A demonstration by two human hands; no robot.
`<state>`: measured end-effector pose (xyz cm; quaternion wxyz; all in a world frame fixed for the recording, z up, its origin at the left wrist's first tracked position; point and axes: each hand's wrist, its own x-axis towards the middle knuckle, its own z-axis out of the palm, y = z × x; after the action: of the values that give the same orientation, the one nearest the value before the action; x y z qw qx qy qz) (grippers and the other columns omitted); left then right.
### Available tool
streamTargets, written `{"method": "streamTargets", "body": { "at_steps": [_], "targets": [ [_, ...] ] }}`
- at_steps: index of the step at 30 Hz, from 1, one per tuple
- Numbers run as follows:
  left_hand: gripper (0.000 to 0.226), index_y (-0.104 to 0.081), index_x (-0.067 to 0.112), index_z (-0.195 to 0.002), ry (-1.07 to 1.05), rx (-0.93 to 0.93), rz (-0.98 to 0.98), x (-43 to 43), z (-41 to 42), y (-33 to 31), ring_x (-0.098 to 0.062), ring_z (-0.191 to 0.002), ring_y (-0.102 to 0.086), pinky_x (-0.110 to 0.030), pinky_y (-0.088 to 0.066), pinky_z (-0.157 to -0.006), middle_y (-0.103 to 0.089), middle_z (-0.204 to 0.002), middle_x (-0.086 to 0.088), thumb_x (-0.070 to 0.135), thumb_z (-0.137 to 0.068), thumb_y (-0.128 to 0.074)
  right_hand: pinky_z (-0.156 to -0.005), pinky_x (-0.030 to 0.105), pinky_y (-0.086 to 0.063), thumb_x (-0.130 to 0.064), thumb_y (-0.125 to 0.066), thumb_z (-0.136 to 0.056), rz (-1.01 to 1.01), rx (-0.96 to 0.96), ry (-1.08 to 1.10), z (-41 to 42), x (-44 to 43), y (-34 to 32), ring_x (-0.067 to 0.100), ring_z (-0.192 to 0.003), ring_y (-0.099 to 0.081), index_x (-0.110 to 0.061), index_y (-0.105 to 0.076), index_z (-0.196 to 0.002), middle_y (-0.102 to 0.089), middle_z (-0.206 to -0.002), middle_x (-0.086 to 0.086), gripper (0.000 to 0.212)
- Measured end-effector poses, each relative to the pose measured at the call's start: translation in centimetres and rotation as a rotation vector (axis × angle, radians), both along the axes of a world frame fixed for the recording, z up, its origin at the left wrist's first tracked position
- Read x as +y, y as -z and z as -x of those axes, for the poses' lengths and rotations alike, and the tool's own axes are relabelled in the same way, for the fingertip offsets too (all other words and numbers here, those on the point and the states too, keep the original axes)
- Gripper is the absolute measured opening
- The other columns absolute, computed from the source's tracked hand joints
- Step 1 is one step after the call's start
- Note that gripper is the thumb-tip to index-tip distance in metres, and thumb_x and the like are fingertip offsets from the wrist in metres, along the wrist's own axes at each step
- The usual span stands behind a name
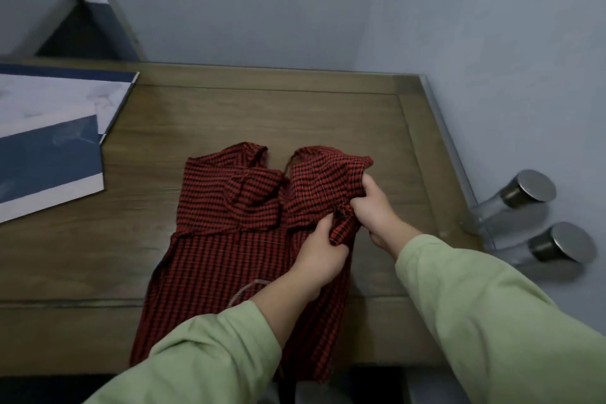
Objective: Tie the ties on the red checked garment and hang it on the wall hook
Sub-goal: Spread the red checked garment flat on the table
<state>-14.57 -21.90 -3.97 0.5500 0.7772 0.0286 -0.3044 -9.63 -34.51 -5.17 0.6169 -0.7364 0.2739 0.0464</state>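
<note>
The red checked garment (229, 239) lies flat on the wooden table (203, 115), its top end away from me and its lower end hanging over the near edge. My left hand (319, 254) pinches a bunched fold of the cloth at the garment's right side. My right hand (373, 203) grips the same raised fold just above, at the upper right part. A thin cord tie (242, 292) lies loose on the fabric beside my left wrist. Two round metal wall hooks (531, 190) stick out of the wall to the right.
A blue and white paper bag (49, 141) lies on the table's left part. Grey walls close the table at the back and on the right. A second metal knob (570, 243) sits below the first one.
</note>
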Motion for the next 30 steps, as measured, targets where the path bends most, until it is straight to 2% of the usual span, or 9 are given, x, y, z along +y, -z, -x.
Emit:
{"method": "streamTargets", "body": {
  "at_steps": [4, 9, 12, 16, 19, 20, 23, 27, 30],
  "targets": [
    [0.069, -0.032, 0.037, -0.145, 0.062, 0.044, -0.033, -3.2, 0.7, 1.7, -0.016, -0.110, -0.056, -0.025, -0.046, -0.093, -0.058, -0.130, 0.000, 0.011, -0.085, -0.052, -0.070, 0.017, -0.046, 0.014, -0.046, -0.082, 0.016, 0.029, -0.036, 1.0, -3.7, 1.5, 0.006, -0.092, -0.058, -0.020, -0.049, -0.133, -0.063, -0.110, -0.002, 0.062],
    [0.074, -0.019, 0.035, -0.151, 0.135, 0.127, -0.094, -6.3, 1.5, 3.4, -0.019, -0.122, -0.050, -0.031, -0.046, -0.101, -0.043, -0.147, -0.001, 0.007, -0.088, -0.047, -0.082, 0.019, -0.042, 0.007, -0.052, -0.088, 0.007, 0.084, -0.060, 2.1, -7.0, 4.1, 0.012, -0.113, -0.052, -0.027, -0.032, -0.148, -0.055, -0.125, -0.006, 0.072],
    [0.075, -0.014, 0.032, -0.152, 0.140, 0.159, -0.132, -7.6, 2.2, 4.2, -0.021, -0.132, -0.043, -0.036, -0.041, -0.108, -0.034, -0.153, -0.002, 0.008, -0.090, -0.048, -0.090, 0.027, -0.042, 0.000, -0.055, -0.089, -0.001, 0.119, -0.070, 2.6, -8.0, 5.7, 0.014, -0.117, -0.051, -0.028, -0.028, -0.149, -0.054, -0.130, -0.005, 0.071],
    [0.073, -0.010, 0.029, -0.154, 0.129, 0.184, -0.137, -8.7, 2.9, 4.8, -0.020, -0.139, -0.034, -0.030, -0.032, -0.111, -0.028, -0.157, -0.001, 0.014, -0.094, -0.049, -0.100, 0.037, -0.046, -0.009, -0.059, -0.090, -0.049, 0.164, -0.014, 3.0, -8.9, 7.3, 0.020, -0.120, -0.053, -0.029, -0.024, -0.149, -0.055, -0.135, 0.002, 0.072],
    [0.077, -0.003, 0.029, -0.153, 0.169, 0.251, -0.132, -9.4, 3.2, 5.0, -0.023, -0.142, -0.031, -0.033, -0.030, -0.113, -0.023, -0.159, -0.004, 0.018, -0.094, -0.050, -0.101, 0.041, -0.046, -0.005, -0.046, -0.093, -0.070, 0.231, 0.038, 3.2, -9.5, 7.9, 0.024, -0.123, -0.052, -0.028, -0.009, -0.152, -0.048, -0.143, 0.009, 0.073],
    [0.078, 0.000, 0.030, -0.153, 0.188, 0.276, -0.133, -9.7, 3.3, 5.0, -0.025, -0.138, -0.037, -0.036, -0.036, -0.111, -0.023, -0.159, -0.005, 0.018, -0.093, -0.049, -0.102, 0.040, -0.045, -0.003, -0.043, -0.093, -0.051, 0.245, 0.044, 3.2, -9.6, 7.9, 0.025, -0.125, -0.051, -0.027, -0.007, -0.153, -0.045, -0.146, 0.010, 0.073],
    [0.079, 0.006, 0.035, -0.151, 0.224, 0.380, -0.087, -10.5, 3.5, 4.6, -0.027, -0.126, -0.048, -0.043, -0.056, -0.088, -0.019, -0.159, -0.002, 0.016, -0.094, -0.045, -0.107, 0.040, -0.040, -0.004, -0.046, -0.093, 0.077, 0.237, 0.021, 3.3, -9.6, 7.8, 0.028, -0.132, -0.044, -0.020, -0.011, -0.153, -0.039, -0.149, 0.011, 0.071],
    [0.078, 0.006, 0.036, -0.151, 0.224, 0.413, -0.063, -10.7, 3.5, 4.4, -0.026, -0.128, -0.044, -0.045, -0.059, -0.083, -0.012, -0.161, 0.000, 0.010, -0.094, -0.041, -0.111, 0.043, -0.033, -0.011, -0.058, -0.089, 0.388, 0.234, -0.093, 3.6, -9.5, 7.2, 0.033, -0.135, -0.035, -0.022, -0.025, -0.150, -0.033, -0.147, 0.014, 0.070],
    [0.076, 0.000, 0.035, -0.153, 0.262, 0.372, -0.090, -10.3, 3.2, 4.6, -0.023, -0.124, -0.048, -0.042, -0.059, -0.083, -0.019, -0.159, -0.002, 0.011, -0.094, -0.041, -0.106, 0.037, -0.036, -0.008, -0.058, -0.087, 0.551, 0.125, -0.140, 4.2, -9.1, 7.1, 0.027, -0.130, -0.035, -0.023, -0.033, -0.146, -0.034, -0.140, 0.009, 0.067]
  ]
}}
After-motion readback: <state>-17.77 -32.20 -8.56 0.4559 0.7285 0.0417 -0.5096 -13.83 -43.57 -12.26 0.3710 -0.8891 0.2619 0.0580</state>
